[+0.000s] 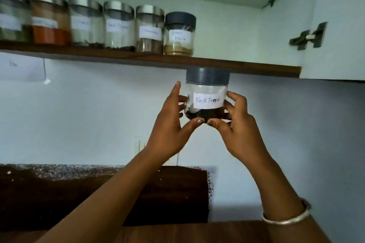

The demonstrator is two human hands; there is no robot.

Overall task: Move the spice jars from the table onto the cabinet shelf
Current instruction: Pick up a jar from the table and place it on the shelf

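A clear jar (207, 87) with a dark grey lid and a white "Black Pepper" label is held up just below the front edge of the cabinet shelf (237, 67). My left hand (173, 122) grips its left side and my right hand (235, 124) grips its right side, both thumbs under the base. Dark peppercorns fill the jar's bottom. On the shelf stand several labelled spice jars in a row, the rightmost a grey-lidded jar (180, 34) with tan powder, the rest with metal lids, one holding red powder (49, 19).
The shelf has bare room to the right of the grey-lidded jar, up to the cabinet side wall with a metal hinge (308, 36). Below are a white wall, a speckled counter (69, 169) and a dark wooden surface (177, 231).
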